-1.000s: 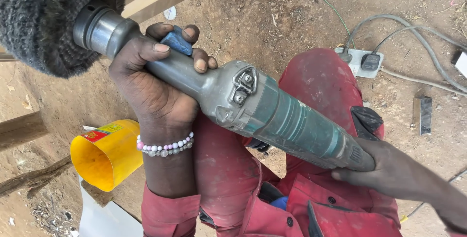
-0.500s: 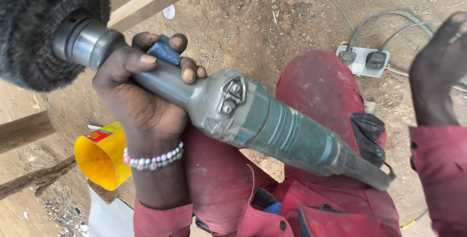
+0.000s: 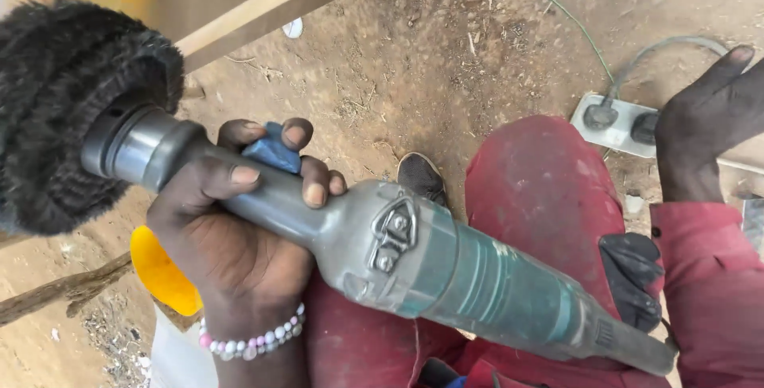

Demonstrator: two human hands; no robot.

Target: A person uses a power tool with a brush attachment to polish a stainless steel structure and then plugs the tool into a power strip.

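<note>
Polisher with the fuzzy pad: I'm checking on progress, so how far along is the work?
Done: nothing finished shows. In hand: the left hand grips the neck of the polisher, its dark fuzzy pad in the air, touching no wood. The right hand is off the tool, raised near the socket strip. Left: pad to surface.

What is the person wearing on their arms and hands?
Both hands are bare, no gloves. The left hand has a bracelet of white and pink beads at the wrist. The right hand comes out of a dusty red sleeve with a buttoned cuff.
</note>
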